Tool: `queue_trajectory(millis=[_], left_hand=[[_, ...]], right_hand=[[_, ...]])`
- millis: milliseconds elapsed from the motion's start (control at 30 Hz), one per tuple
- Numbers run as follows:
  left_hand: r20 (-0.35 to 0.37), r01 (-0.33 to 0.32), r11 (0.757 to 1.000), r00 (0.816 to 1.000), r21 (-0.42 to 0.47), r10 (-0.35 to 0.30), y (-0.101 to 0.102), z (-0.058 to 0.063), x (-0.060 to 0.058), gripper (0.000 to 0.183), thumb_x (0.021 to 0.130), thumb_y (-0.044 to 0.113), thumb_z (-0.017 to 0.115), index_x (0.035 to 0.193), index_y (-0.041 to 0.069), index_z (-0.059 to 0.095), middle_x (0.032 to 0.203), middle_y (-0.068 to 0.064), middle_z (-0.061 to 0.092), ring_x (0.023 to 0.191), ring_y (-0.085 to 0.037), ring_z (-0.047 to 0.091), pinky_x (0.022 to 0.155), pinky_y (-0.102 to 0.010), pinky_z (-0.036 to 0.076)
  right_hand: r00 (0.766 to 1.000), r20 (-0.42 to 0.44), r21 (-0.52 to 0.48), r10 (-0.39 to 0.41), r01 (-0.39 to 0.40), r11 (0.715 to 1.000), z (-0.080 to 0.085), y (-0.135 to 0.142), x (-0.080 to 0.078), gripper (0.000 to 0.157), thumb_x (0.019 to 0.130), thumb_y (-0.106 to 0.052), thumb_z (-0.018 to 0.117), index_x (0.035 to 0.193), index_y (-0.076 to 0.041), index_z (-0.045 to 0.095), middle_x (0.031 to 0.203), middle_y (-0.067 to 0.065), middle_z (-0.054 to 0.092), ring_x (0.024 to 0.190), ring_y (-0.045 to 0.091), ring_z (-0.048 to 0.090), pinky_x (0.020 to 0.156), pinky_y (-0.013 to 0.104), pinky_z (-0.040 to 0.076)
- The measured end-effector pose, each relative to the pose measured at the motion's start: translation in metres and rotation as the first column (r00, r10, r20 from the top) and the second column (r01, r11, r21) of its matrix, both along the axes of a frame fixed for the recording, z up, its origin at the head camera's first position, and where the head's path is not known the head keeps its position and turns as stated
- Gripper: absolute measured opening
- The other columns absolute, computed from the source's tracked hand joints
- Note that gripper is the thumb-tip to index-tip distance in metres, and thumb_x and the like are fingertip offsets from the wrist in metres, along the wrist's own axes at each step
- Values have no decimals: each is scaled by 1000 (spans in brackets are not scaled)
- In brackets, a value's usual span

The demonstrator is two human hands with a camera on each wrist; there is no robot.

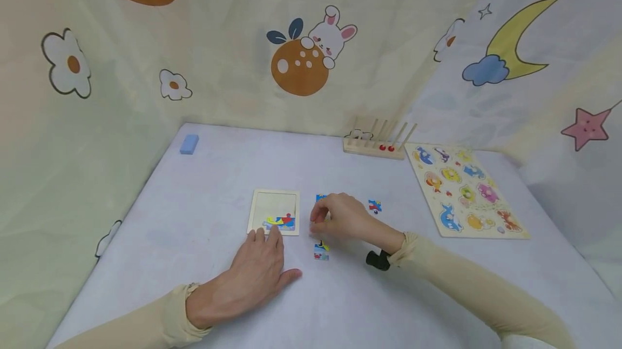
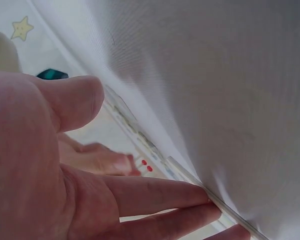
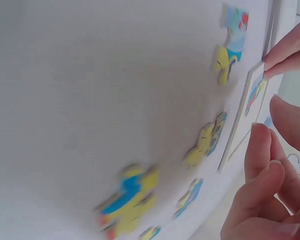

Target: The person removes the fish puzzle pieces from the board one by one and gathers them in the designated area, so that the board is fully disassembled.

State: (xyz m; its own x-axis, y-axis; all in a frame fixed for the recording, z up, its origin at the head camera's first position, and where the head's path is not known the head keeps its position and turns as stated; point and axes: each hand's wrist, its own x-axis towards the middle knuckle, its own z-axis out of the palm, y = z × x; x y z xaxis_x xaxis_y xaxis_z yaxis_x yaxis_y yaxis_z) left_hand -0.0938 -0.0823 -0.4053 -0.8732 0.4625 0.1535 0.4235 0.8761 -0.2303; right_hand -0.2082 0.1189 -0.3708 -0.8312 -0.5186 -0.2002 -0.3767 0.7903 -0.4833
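Note:
A wooden jigsaw tray (image 1: pixel 275 200) lies on the white table, with a few joined blue, red and yellow puzzle pieces (image 1: pixel 281 221) along its lower edge. My left hand (image 1: pixel 257 265) rests its extended fingertips on the tray's near edge, thumb spread to the side. To the right of the tray, my right hand (image 1: pixel 345 219) hovers over loose puzzle pieces, its fingers bent. In the right wrist view a gap shows between thumb and fingertips, with nothing held. Loose pieces lie below it, among them a yellow piece (image 3: pixel 202 145) and a yellow-and-blue piece (image 3: pixel 130 197).
Two pieces (image 1: pixel 321 252) lie near the tray's right corner and another piece (image 1: pixel 374 206) beyond my right hand. At the back stand a wooden peg rack (image 1: pixel 371 149) with red beads and an animal knob puzzle board (image 1: pixel 457 192). A blue block (image 1: pixel 189 144) lies far left.

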Motion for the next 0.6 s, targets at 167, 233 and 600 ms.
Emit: queue_trajectory(millis=[167,233,600], left_hand=[[-18,10,1000,1000,8,-9,0,-1,-2,80,87,72,63,112,-4,70,109,-13,66,77,-28,53,78,-36,44],[-13,14,1000,1000,24,-14,1,-2,-3,80,87,71,64,115,-4,69,107,-13,66,75,-28,51,77,-36,43],[-28,6,1000,1000,18,-6,5,-6,-9,82,87,73,62,123,0,66,105,-8,63,81,-27,55,69,-35,43]], right_hand=[[999,-20,29,47,-46,999,1,-28,-12,11,86,-25,84,93,-20,77,82,-10,71,78,10,59,72,27,45],[997,-26,38,71,-70,997,1,-39,-17,11,87,-25,82,95,-19,77,84,-9,72,80,10,60,72,27,45],[989,-6,102,147,-146,984,-4,-78,-31,11,91,-26,79,98,-19,79,91,-7,75,83,9,62,72,25,47]])
